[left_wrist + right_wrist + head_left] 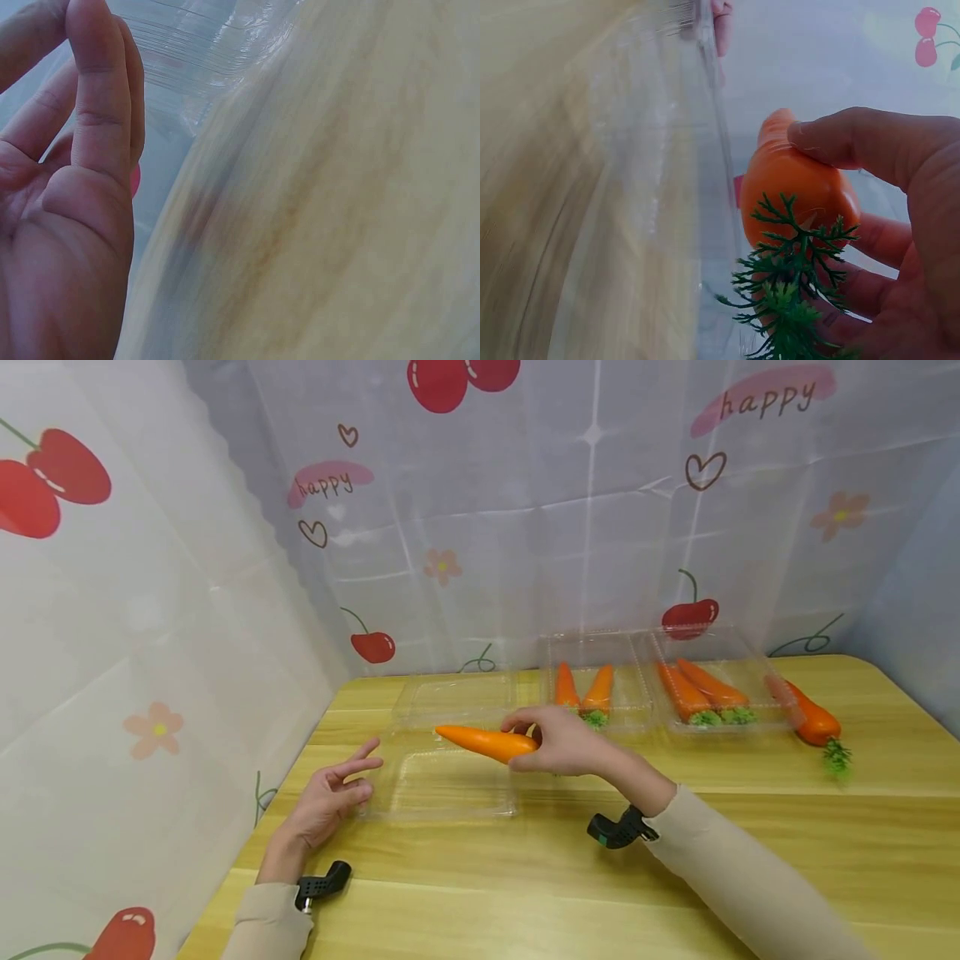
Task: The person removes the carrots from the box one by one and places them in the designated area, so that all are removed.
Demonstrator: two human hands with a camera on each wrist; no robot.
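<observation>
An orange toy carrot (487, 742) is pinched between the thumb and fingers of my right hand (558, 742), above a clear plastic box (453, 789). Its tip points left; in the right wrist view the green leafy top (787, 292) hangs from the thick end. The box lies with its lid (453, 693) folded back, and no carrot shows inside. At its left edge is my left hand (326, 797), fingers loosely spread. In the left wrist view that hand's fingers (101, 112) overlap the box edge (202, 67); whether they touch it I cannot tell.
Behind, a second clear box (641, 722) contains two carrots (597, 689), and a third clear box (780, 724) contains two more (712, 685). Another carrot (816, 717) lies right of these on the wooden table (570, 893). A printed curtain (510, 527) hangs behind and at the sides.
</observation>
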